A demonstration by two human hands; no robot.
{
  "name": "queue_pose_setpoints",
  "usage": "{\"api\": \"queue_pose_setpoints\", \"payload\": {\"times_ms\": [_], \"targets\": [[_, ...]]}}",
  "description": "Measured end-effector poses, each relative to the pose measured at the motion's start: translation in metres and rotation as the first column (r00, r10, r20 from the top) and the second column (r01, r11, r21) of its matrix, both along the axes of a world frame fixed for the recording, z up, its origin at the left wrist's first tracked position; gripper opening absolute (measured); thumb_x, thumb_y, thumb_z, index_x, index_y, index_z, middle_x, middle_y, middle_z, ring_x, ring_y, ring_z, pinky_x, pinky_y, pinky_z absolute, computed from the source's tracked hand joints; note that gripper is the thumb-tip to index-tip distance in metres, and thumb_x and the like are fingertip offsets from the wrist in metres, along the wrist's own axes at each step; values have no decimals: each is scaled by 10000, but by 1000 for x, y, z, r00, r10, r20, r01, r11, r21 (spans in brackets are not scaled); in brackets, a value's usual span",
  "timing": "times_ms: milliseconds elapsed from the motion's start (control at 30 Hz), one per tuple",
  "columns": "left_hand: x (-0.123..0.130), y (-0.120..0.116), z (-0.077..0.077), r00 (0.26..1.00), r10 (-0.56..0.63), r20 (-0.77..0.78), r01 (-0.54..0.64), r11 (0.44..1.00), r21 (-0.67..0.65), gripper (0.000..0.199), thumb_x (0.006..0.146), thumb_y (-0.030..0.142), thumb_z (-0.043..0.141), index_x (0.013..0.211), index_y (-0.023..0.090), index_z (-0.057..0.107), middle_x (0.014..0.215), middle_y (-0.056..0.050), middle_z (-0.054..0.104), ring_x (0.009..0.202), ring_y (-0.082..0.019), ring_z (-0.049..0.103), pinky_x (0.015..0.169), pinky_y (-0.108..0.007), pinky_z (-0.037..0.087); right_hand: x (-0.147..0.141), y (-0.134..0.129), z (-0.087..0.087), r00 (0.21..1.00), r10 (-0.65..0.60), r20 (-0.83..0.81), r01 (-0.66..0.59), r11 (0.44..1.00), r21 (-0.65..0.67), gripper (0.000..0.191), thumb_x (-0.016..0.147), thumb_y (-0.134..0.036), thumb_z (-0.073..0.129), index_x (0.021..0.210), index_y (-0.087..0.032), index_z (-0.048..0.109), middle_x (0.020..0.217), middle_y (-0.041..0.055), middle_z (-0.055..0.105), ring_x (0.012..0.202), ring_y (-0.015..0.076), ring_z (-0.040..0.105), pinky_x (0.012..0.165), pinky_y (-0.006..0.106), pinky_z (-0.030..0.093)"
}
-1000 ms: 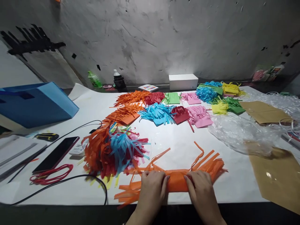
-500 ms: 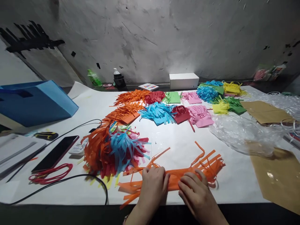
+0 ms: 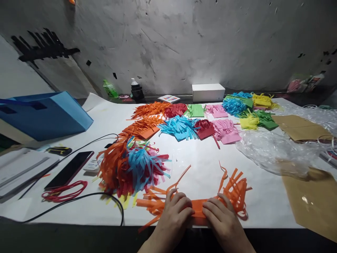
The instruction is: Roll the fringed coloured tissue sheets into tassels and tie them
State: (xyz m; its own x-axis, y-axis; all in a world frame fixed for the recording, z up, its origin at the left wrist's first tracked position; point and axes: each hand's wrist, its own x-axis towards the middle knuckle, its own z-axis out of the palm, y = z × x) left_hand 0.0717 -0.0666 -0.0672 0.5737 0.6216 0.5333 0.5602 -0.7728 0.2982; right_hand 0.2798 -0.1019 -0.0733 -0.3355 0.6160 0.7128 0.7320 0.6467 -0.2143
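Observation:
A fringed piece of orange tissue paper [image 3: 198, 205] lies at the front edge of the white-covered table, its cut strips spreading out to both sides. My left hand [image 3: 177, 214] has its fingers curled over the left part of the plain middle band. On the right part of the same band rests my right hand [image 3: 220, 212], fingers bent and close together. Both thumbs are hidden below the hands. Left of my hands is a heap of orange, blue and red fringed paper [image 3: 139, 167].
Behind are rows of coloured fringed bundles [image 3: 180, 127] and a white box [image 3: 207, 92]. Clear plastic [image 3: 271, 151] and brown paper [image 3: 310, 196] lie right. At left are a phone [image 3: 70, 169], red cord [image 3: 65, 191], black cable [image 3: 79, 199] and blue bag [image 3: 50, 117].
My left hand has shifted right and slightly down, with its fingers more spread along the band. The orange band sits a little nearer the table edge. The camera view has turned slightly.

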Motion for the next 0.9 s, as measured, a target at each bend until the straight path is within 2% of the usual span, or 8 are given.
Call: {"api": "queue_pose_setpoints", "payload": {"times_ms": [167, 267, 367, 500, 633, 733, 833, 900], "targets": [[-9, 0, 7, 1000, 11, 4, -11, 998, -61, 211, 979, 131, 472, 824, 207, 594, 826, -2, 670, 821, -196, 568, 900, -439, 405, 21, -9, -5, 999, -27, 17, 28, 998, -63, 226, 1027, -157, 430, 1053, -191, 652, 1045, 33, 741, 1055, 197, 646, 1095, 396, 289], [-5, -1, 11, 987, 131, -93, -145, 975, -166, 238, 958, 105, 436, 786, 185, 580, 873, -39, 648, 844, -217, 566, 862, -453, 413, 20, -6, -10, 985, -165, -45, 156, 976, -152, 265, 1031, -166, 388, 907, -206, 619, 927, 30, 696, 920, 203, 627, 995, 426, 332], [2, 1, 9, 944, 287, -165, -312, 937, -156, 216, 924, 117, 476, 753, 177, 595, 889, -57, 632, 868, -250, 566, 859, -497, 408, 14, 5, -14, 947, -316, 50, 319, 918, -237, 319, 1029, -236, 397, 751, -216, 551, 778, 21, 605, 763, 209, 555, 842, 422, 357], [2, 7, 1, 923, 306, -232, -345, 926, -152, 155, 885, 134, 552, 749, 184, 607, 882, -45, 635, 864, -256, 577, 854, -503, 421, 11, 16, -14, 919, -384, 88, 394, 900, -187, 248, 1012, -264, 439, 813, -214, 579, 815, 42, 607, 787, 234, 553, 802, 431, 354], [0, 10, -5, 949, 283, -143, -297, 950, -93, 85, 882, 128, 584, 920, 195, 621, 1003, -64, 655, 939, -253, 591, 937, -518, 398, 13, 10, -5, 988, -155, 5, 155, 981, -119, 211, 977, -95, 433, 1004, -199, 614, 956, 57, 634, 890, 216, 571, 906, 421, 377], [1, 7, -2, 990, 120, -74, -121, 993, -13, 189, 910, 83, 553, 991, 237, 626, 1034, -24, 687, 998, -225, 583, 1072, -520, 282, 15, 0, 3, 999, 32, 9, -29, 978, -208, 167, 972, -125, 461, 957, -190, 614, 885, 42, 617, 846, 207, 554, 863, 379, 405], [-1, -1, 5, 991, -76, -107, 72, 997, -42, 114, 930, 138, 583, 972, 237, 622, 931, 12, 702, 932, -204, 578, 1073, -459, 273, 19, -10, 5, 999, 51, 16, -47, 978, -202, 136, 984, -283, 531, 975, -183, 622, 930, 51, 637, 893, 232, 560, 915, 401, 385], [-4, -7, 7, 985, -145, -92, 139, 988, -68, 34, 947, 223, 599, 976, 214, 614, 912, -2, 696, 899, -207, 571, 1036, -443, 306, 23, -15, 3, 999, 54, 6, -52, 987, -154, 127, 991, -253, 530, 960, -178, 627, 915, 45, 648, 885, 224, 561, 927, 400, 367]]}}
